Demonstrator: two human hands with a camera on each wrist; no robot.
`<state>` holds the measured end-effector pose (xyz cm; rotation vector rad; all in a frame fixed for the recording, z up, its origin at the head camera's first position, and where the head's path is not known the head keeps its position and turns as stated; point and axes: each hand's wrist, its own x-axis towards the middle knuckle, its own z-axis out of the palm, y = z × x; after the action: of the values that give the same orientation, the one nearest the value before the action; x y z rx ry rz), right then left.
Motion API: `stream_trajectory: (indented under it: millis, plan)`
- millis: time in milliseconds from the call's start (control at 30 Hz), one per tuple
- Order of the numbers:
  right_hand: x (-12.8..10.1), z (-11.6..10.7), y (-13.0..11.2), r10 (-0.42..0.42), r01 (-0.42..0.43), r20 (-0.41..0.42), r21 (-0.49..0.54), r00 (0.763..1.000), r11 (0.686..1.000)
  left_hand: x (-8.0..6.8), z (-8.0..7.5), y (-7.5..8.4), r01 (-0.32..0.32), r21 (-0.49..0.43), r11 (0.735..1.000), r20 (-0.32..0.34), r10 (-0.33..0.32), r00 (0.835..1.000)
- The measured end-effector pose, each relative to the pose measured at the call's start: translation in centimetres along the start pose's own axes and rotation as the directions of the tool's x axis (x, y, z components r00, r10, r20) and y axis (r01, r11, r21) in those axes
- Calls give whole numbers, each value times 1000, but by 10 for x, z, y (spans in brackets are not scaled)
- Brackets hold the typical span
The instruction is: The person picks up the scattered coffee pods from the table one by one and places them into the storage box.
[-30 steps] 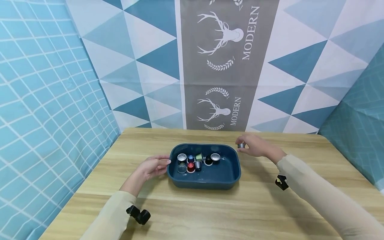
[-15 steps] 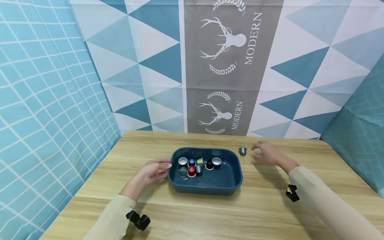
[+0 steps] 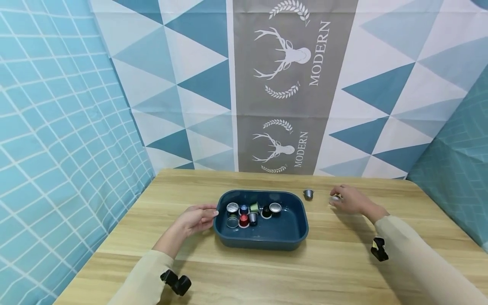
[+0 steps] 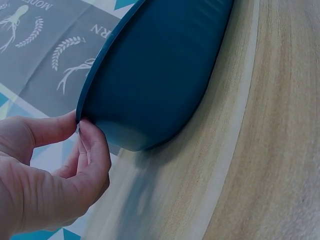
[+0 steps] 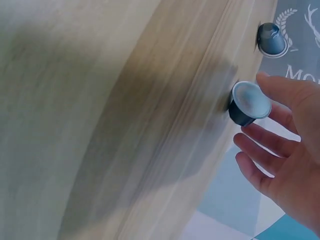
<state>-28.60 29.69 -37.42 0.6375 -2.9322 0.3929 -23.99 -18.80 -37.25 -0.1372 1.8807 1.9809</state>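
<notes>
My left hand [image 3: 199, 218] pinches the left rim of a dark blue tray [image 3: 263, 243] between thumb and fingers, as the left wrist view shows closely. Inside the tray several coffee capsules lie grouped toward the left and middle, among them a red capsule [image 3: 243, 220], a green capsule [image 3: 254, 207] and a blue capsule [image 3: 243, 209]. Over the table to the right, my right hand [image 3: 351, 199] holds a silver-lidded coffee capsule [image 5: 251, 101] between thumb and index finger, its other fingers spread. A dark grey capsule [image 3: 308, 194] stands on the table between that hand and the tray.
The wooden table [image 3: 267, 275] ends at the back against a patterned cloth wall [image 3: 202, 106]. A blue checked cloth [image 3: 68, 140] hangs along the left, and a teal cloth [image 3: 457, 148] along the right. Both sleeves carry black wrist mounts.
My right hand has let go of the dark grey capsule, which now stands behind the tray's right end, and has moved right to a silver-lidded capsule. The left hand stays on the rim.
</notes>
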Motion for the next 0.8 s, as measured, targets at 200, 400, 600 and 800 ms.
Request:
stream_trajectory:
  millis: [200,400,600,800]
  plan:
    - [0,3,5,-4,3,6,47,1000,999,-1,-2,-1,-2,-12,1000,12,2,1000]
    - [1,7,10,-27,28,-17,64,1000,998,0,-3,-1,-11,-9,1000,13,11,1000]
    - [0,14,12,-68,70,-56,45,996,997,1,-3,-4,-8,5,1000,8,8,1000]
    - [-3,14,8,-74,79,-80,58,994,995,1,-3,-4,-22,4,1000,12,22,1000]
